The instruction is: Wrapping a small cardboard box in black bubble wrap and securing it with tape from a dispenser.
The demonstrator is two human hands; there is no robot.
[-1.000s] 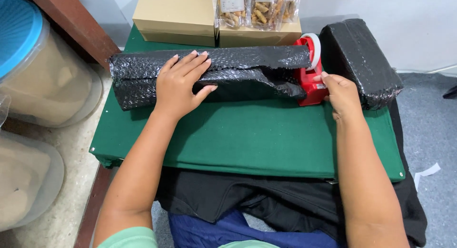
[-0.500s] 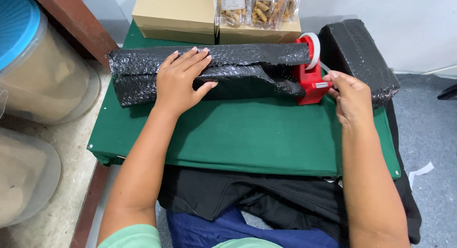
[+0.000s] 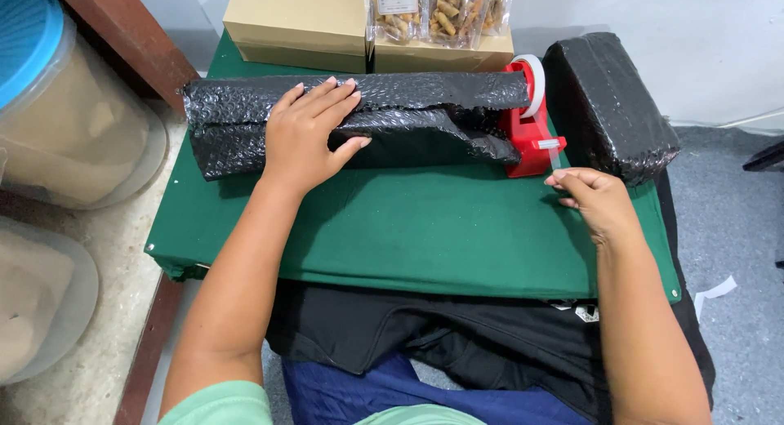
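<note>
Left hand [image 3: 306,135] lies flat, fingers spread, pressing on the long black bubble-wrapped parcel [image 3: 408,119], which rests across the far side of the green table [image 3: 408,229]. Red tape dispenser [image 3: 529,131] stands at the parcel's right end. Right hand [image 3: 592,198] pinches a clear tape strip [image 3: 554,158] drawn from it.

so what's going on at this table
A person is wrapping a long parcel in black bubble wrap on a green-covered table. The left hand lies flat on the wrap, pressing it down. The right hand pinches a strip of clear tape drawn from the red tape dispenser. A second black-wrapped parcel sits to the right.
</note>
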